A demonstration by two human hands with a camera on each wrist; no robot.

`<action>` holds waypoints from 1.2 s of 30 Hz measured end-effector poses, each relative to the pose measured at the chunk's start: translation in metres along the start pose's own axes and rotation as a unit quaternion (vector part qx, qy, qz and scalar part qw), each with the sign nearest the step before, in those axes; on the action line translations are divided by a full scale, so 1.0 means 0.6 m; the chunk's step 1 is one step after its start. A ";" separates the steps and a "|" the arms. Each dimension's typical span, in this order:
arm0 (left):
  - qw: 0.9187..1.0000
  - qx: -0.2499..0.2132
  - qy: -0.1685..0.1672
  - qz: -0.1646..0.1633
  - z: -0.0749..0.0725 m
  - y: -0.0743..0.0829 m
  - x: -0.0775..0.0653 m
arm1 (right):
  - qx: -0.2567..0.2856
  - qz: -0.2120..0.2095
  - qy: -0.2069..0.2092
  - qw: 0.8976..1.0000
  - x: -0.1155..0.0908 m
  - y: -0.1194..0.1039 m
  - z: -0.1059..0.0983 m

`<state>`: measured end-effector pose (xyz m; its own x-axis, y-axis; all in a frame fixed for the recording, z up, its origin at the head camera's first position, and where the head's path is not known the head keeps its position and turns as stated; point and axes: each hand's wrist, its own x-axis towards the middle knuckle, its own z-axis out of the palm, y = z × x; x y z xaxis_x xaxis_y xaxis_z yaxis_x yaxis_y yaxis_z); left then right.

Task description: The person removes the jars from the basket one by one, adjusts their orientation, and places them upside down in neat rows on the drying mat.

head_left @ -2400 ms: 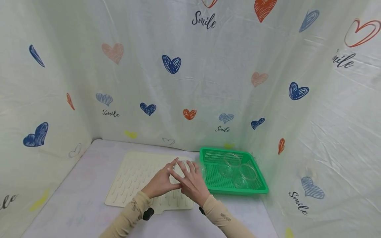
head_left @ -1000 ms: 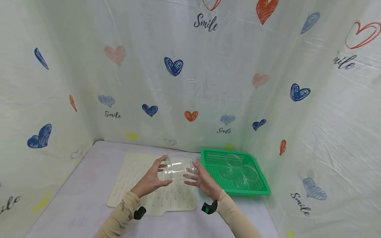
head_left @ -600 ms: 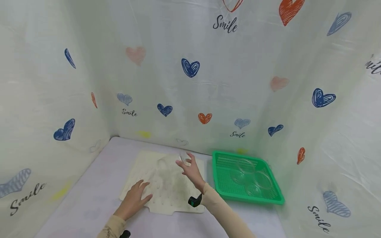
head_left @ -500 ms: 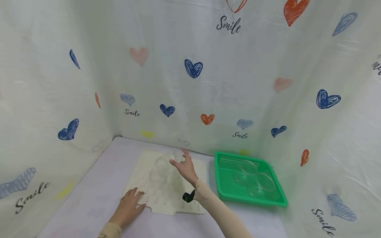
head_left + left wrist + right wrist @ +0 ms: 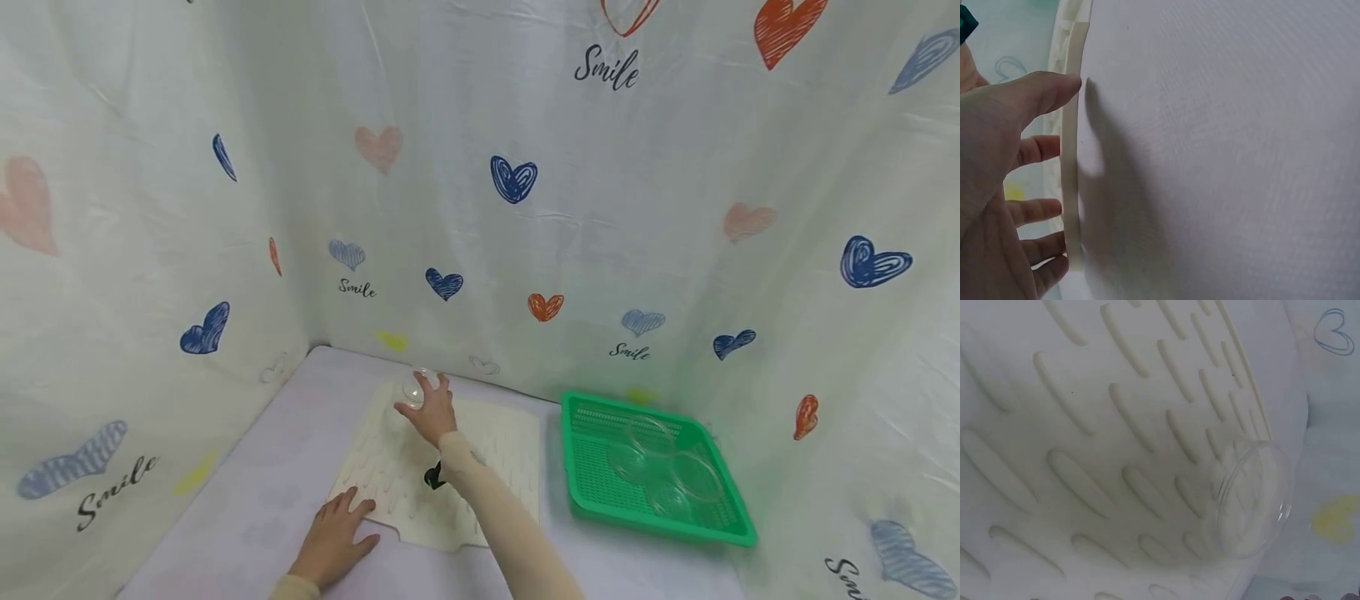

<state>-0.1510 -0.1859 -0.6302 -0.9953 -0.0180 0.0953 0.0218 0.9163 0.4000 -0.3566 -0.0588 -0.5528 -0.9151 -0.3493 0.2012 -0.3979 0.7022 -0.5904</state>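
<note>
Currently, the clear jar (image 5: 414,390) is at the far-left corner of the cream mat (image 5: 506,446), held between the curved thumb and fingers of the right hand (image 5: 431,414). Well apart from it, the left hand (image 5: 332,537) holds nothing, fingers loosely spread at the mat's near-left edge. Similar clear vessels (image 5: 699,475) sit in the green basket (image 5: 660,527), right of both.

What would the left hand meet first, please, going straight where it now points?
Probably the cream mat, at its near-left corner; the fingers look right at that edge, though contact is unclear.
</note>
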 end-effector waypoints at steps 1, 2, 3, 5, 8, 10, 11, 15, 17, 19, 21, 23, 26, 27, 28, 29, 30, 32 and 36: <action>1.000 -0.001 -0.004 -0.001 0.001 0.004 0.001 | -0.004 0.002 -0.004 1.000 0.000 0.003 0.003; 1.000 0.000 -0.006 -0.002 0.003 0.008 0.003 | -0.010 0.001 -0.010 1.000 0.000 0.006 0.004; 1.000 0.001 -0.007 -0.003 0.005 0.012 0.004 | -0.009 0.001 -0.017 1.000 -0.002 0.007 0.004; 1.000 0.004 -0.010 -0.002 0.008 0.019 0.008 | -0.017 -0.002 -0.031 0.999 -0.005 0.008 0.001; 1.000 0.009 -0.010 -0.002 0.011 0.027 0.012 | -0.036 -0.015 -0.043 0.998 -0.011 0.006 -0.008; 1.000 0.014 -0.010 -0.001 0.011 0.030 0.015 | -0.049 -0.019 -0.049 0.997 -0.013 0.007 -0.012; 1.000 0.014 -0.010 0.000 0.010 0.032 0.015 | -0.054 -0.018 -0.050 0.997 -0.014 0.008 -0.014; 1.000 0.016 -0.011 0.005 0.008 0.035 0.020 | -0.057 -0.005 -0.061 0.996 -0.019 0.015 -0.021; 1.000 0.018 -0.013 0.007 0.007 0.036 0.022 | -0.052 -0.003 -0.069 0.996 -0.021 0.019 -0.025; 1.000 0.021 -0.016 0.009 0.006 0.036 0.024 | -0.048 -0.005 -0.074 0.996 -0.021 0.023 -0.028; 0.999 0.025 -0.018 0.009 0.005 0.036 0.025 | -0.049 -0.009 -0.081 0.995 -0.021 0.027 -0.032; 0.999 0.031 -0.021 0.009 0.004 0.036 0.028 | -0.050 -0.011 -0.086 0.995 -0.021 0.030 -0.036; 0.999 0.044 -0.023 0.010 0.003 0.036 0.033 | -0.041 -0.007 -0.090 0.995 -0.022 0.036 -0.045; 0.999 0.048 -0.022 0.011 0.003 0.036 0.035 | -0.029 -0.005 -0.090 0.996 -0.023 0.037 -0.049; 0.998 0.054 -0.021 0.014 0.003 0.036 0.037 | -0.020 -0.005 -0.088 0.996 -0.024 0.039 -0.053; 0.998 0.057 -0.019 0.015 0.002 0.035 0.038 | -0.008 -0.005 -0.086 0.996 -0.026 0.041 -0.057; 0.998 0.060 -0.017 0.015 0.001 0.034 0.038 | 0.006 -0.007 -0.083 0.997 -0.029 0.043 -0.063; 0.998 0.064 -0.015 0.016 -0.002 0.031 0.038 | 0.032 -0.022 -0.075 0.996 -0.036 0.047 -0.077; 0.997 0.071 -0.014 0.007 -0.012 0.022 0.039 | 0.079 -0.048 -0.061 0.994 -0.055 0.058 -0.118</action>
<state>-0.1733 -0.1770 -0.6159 -0.9972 0.0041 0.0743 0.0238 0.9637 0.2658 -0.3446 0.0209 -0.5246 -0.8545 -0.4901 0.1720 -0.4593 0.5584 -0.6909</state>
